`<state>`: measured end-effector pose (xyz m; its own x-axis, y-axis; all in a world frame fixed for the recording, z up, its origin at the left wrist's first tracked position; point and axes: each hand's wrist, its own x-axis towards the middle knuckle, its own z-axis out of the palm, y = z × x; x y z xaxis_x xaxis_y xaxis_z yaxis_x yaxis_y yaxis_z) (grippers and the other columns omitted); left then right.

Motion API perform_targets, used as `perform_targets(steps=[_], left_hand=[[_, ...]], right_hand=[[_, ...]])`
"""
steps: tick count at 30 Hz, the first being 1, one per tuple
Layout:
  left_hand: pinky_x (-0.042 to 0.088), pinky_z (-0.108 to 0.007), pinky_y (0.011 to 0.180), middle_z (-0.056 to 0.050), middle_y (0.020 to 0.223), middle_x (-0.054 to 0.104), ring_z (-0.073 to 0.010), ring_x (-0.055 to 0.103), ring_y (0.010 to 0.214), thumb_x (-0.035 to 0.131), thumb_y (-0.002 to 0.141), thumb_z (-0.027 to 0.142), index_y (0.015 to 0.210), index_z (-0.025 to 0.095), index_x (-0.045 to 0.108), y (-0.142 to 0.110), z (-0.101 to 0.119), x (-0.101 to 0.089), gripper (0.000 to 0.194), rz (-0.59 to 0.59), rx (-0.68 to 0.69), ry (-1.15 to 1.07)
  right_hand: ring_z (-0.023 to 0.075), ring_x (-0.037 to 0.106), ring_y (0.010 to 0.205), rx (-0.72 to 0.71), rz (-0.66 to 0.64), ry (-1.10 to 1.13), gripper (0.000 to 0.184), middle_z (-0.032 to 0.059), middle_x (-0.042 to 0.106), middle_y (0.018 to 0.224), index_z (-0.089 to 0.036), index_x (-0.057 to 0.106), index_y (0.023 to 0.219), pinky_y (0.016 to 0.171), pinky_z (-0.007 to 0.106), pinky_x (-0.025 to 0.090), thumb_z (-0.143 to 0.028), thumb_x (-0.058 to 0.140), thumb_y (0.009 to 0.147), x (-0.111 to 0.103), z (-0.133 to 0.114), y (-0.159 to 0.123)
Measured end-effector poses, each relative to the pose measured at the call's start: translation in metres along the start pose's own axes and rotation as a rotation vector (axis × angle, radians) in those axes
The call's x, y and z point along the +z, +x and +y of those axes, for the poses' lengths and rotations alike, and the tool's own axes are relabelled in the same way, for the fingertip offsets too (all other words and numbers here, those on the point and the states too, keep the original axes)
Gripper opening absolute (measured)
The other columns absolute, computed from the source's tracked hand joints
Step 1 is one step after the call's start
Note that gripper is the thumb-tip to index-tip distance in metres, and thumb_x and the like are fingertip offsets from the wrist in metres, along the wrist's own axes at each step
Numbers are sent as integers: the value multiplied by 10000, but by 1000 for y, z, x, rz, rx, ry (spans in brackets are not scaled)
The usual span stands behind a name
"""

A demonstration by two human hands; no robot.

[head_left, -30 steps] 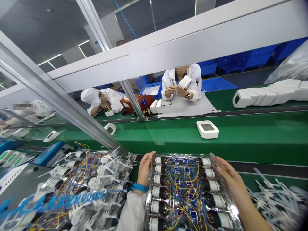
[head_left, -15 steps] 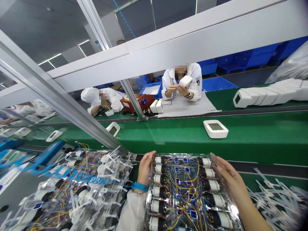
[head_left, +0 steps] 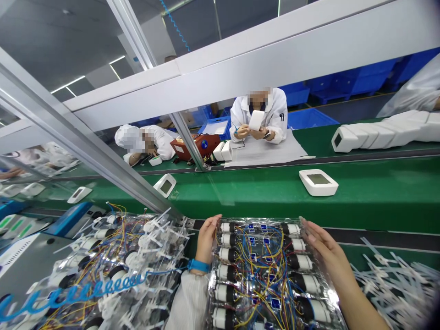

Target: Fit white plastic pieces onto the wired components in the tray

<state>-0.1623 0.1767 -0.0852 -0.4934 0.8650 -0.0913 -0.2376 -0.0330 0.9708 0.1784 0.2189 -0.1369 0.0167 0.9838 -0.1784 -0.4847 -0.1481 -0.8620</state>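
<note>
A clear plastic tray (head_left: pixel 247 221) lies in front of me at the bottom centre. Two columns of white-and-black cylindrical motors (head_left: pixel 227 272) fill it, with yellow, blue and red wires and small blue boards between them. My left hand (head_left: pixel 206 236), with a blue wrist strap (head_left: pixel 198 266), grips the tray's far left corner. At the far right corner my right hand (head_left: pixel 325 245) holds the edge, its fingers along the rim. Parts of the fingers are hidden behind the tray's edge.
More motor parts with tubes (head_left: pixel 137 256) lie at the left, crossed by a coiled blue cord (head_left: pixel 103 286). White tubes (head_left: pixel 392 279) lie at right. Beyond runs a green conveyor (head_left: pixel 233 188) carrying white devices (head_left: pixel 318 182). Metal framing (head_left: pixel 103 137) crosses the view; co-workers (head_left: pixel 259 119) sit opposite.
White devices on the conveyor have shifted to the right. The blue coiled cord at the left has swung lower. The co-worker opposite has turned the white device. My hands stay on the tray.
</note>
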Motion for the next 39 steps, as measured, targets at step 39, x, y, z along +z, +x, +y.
perform_targets(steps=[39], left_hand=[[466,-381,1018,-128,1267,710,-273,667,1131,828,743,485,896,168,737,-2,3,2,364,-7,7,-1]], right_hand=[[340,425,1429,3,-8,-8,475,43,630,1411,-349,748,1141,1228,513,244,-504,902,719,1,-2,-1]])
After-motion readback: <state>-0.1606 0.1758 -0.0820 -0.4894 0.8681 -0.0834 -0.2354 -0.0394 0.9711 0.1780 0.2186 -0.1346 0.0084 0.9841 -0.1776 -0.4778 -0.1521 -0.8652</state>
